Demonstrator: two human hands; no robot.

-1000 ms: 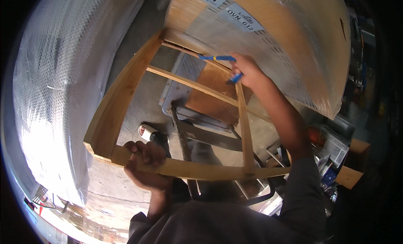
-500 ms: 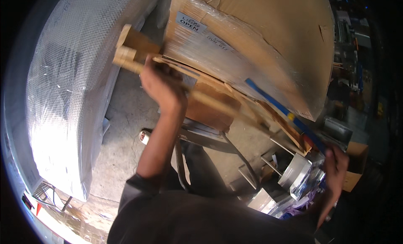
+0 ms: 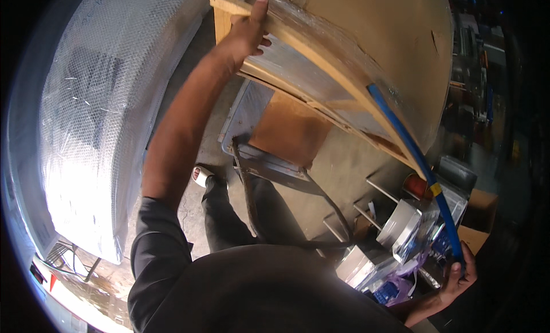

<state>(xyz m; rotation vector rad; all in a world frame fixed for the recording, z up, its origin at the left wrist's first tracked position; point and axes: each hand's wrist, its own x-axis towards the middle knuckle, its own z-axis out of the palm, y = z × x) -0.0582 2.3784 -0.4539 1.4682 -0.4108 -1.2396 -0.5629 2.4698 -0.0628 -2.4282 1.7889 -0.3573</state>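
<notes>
My left hand [image 3: 247, 32] is up far left, fingers wrapped over the top corner of the pale wooden slat frame [image 3: 298, 43]; my right hand [image 3: 458, 275] is low near right, closed round the end of a long blue pole [image 3: 409, 144] running along the frame's edge. The frame leans against a big plastic-wrapped cardboard box [image 3: 372, 40], far centre, above the concrete floor [image 3: 344, 167]. It looks stiff, light but awkwardly long, splintery; I'd grip rails near the corners, not the thin slats.
</notes>
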